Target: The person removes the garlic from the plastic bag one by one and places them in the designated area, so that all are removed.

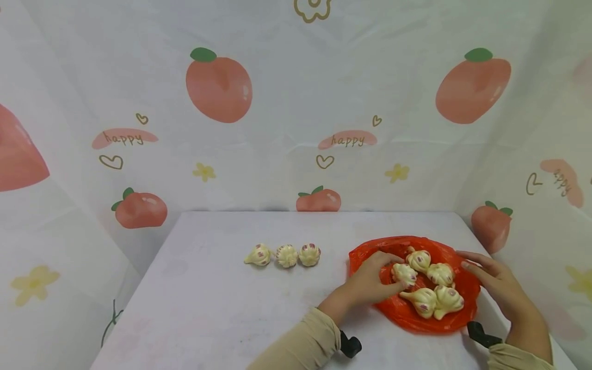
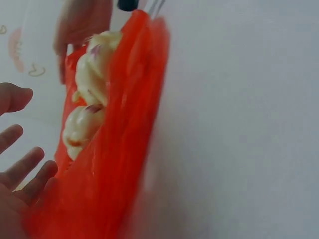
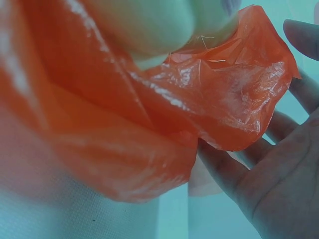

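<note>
A red plastic bag [image 1: 416, 324] lies spread on the right side of the table, with several garlic bulbs [image 1: 441, 274] inside its turned-down rim. My left hand [image 1: 370, 280] reaches over the bag's left side, its thumb and fingers apart around one garlic bulb [image 1: 404, 276]. In the left wrist view the fingers [image 2: 30, 162] are spread beside the bag, holding no bulb. At the bag's right edge, my right hand [image 1: 504, 288] has its fingers extended. The right wrist view shows those fingers [image 3: 224, 167] against the outside of the red plastic, with the thumb apart.
Three more garlic bulbs [image 1: 287, 256] sit in a row on the white table [image 1: 222, 308], left of the bag. A patterned cloth backdrop [image 1: 273, 154] rises behind the table and along both sides. Black straps or mounts [image 1: 350, 345] show at both wrists.
</note>
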The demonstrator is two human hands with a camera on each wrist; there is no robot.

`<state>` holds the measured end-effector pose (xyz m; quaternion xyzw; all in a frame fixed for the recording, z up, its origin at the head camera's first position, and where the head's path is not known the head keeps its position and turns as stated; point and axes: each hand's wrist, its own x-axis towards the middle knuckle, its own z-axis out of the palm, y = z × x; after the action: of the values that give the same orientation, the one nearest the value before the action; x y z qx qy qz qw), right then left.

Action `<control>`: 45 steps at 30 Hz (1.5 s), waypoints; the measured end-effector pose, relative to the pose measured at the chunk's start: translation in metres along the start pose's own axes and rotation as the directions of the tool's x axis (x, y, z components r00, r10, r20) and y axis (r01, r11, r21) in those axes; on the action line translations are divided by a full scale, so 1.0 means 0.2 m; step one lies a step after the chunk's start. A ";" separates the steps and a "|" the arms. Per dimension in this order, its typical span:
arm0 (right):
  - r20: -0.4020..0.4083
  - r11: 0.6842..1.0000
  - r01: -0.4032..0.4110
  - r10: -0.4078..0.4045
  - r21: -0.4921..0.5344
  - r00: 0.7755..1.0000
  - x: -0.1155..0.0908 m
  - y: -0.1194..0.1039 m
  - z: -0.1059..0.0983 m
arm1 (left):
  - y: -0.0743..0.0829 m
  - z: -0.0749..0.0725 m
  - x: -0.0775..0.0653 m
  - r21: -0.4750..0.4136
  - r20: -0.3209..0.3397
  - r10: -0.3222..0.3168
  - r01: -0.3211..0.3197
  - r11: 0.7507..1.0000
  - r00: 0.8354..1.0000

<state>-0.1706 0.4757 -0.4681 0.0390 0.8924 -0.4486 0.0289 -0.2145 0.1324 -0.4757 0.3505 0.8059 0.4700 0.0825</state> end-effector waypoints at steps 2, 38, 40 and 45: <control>0.001 1.000 -0.001 0.001 0.006 1.000 0.00 0.00 0.00 | 0.00 0.02 0.00 0.014 0.007 -0.011 0.011 1.000 1.000; 0.006 1.000 0.009 -0.009 0.026 1.000 0.00 0.01 0.00 | -0.01 0.15 0.08 0.090 -0.013 -0.089 0.090 0.992 0.996; 0.003 1.000 0.009 -0.009 0.016 1.000 0.00 0.01 0.00 | -0.01 0.15 0.08 0.090 -0.009 -0.094 0.095 0.991 0.996; -0.002 1.000 0.003 -0.003 -0.003 1.000 0.01 0.00 0.00 | -0.03 0.16 0.09 0.100 -0.007 -0.091 0.091 0.991 0.996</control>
<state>-0.1717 0.4753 -0.4688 0.0381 0.8932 -0.4472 0.0273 -0.2166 0.1641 -0.4938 0.3166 0.8436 0.4252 0.0854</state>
